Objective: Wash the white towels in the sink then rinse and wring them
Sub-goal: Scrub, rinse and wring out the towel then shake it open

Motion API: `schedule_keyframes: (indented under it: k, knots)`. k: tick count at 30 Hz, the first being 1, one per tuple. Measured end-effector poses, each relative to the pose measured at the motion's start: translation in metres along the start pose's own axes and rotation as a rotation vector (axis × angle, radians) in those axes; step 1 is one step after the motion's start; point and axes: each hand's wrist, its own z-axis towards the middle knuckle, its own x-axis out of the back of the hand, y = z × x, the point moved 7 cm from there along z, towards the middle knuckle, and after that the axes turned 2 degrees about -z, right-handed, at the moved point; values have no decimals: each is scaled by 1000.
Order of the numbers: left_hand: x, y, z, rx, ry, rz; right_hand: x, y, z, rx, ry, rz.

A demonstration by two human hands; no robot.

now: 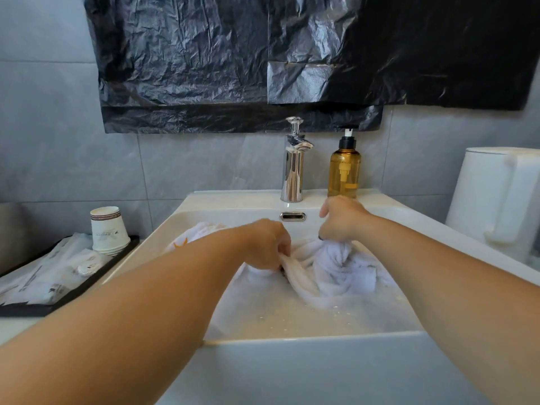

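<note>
Two hands [267, 244] [340, 219] on unlabelled towels [330, 267]

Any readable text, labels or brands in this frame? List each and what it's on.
None can be read.
Paper cups: small dark print and a logo, too blurred to read.
Plastic packets on the black tray: dark print lines, too blurred.
Amber pump bottle: no label shows.

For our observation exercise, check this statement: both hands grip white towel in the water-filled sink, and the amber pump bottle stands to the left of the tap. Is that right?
Not quite. The head view shows the amber pump bottle standing to the right of the tap, not the left. The rest holds: the left hand and right hand both grip white towel in the water-filled sink.
</note>
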Motion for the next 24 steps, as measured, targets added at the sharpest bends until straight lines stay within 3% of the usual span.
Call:
schedule_keyframes:
  k: [2,5,6,8,11,14,18,21,24]
  knots:
    - [26,-13,0,17,264,-40,-11,2,-4,-13,-144,2]
    - [56,-46,-18,242,600,-383,-27,7,-9,-26,-357,85]
    - [55,-56,-22,322,609,-538,-28,9,-9,-36,-375,129]
    - [39,-61,-26,451,438,-808,-38,16,-13,-111,-492,232]
    - [21,-57,-27,499,222,-1121,-49,19,-21,-268,-636,531]
    - [30,-54,-24,386,278,-1461,-30,7,-15,-197,-551,935]
    - [60,-65,-35,253,677,-1936,7,4,-3,-99,-318,1396]
    - [70,-83,-42,250,792,-1991,33,11,3,-35,-95,1668]
    - [69,-98,-46,304,862,-1988,43,20,5,-64,83,1692]
